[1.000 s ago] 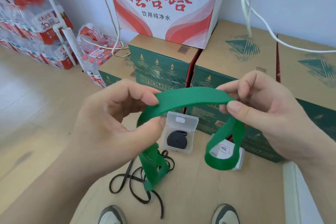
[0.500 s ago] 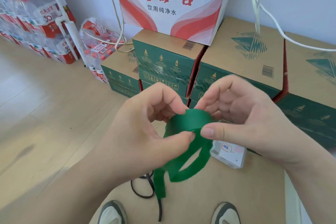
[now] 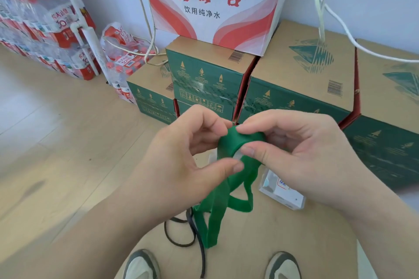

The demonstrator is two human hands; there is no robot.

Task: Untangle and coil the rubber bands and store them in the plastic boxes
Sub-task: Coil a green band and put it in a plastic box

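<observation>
**Green band partly coiled, held in both hands above the cardboard sheet**

The left hand [image 3: 181,161] and the right hand [image 3: 294,156] each pinch the wide, flat green rubber band [image 3: 240,140] between thumb and fingers, clamped on a small roll at its top. The roll looks tight and matte, like ribbon. Below it, loose loops hang slack towards the brown cardboard sheet [image 3: 294,244]. I judge the coiling to be under way, not finished: the hanging length needs winding, then storing. A clear plastic box with a white label [image 3: 283,192] lies just below the right hand. A thin black rubber band [image 3: 181,233] sprawls uncoiled on the cardboard, not yet handled.
</observation>
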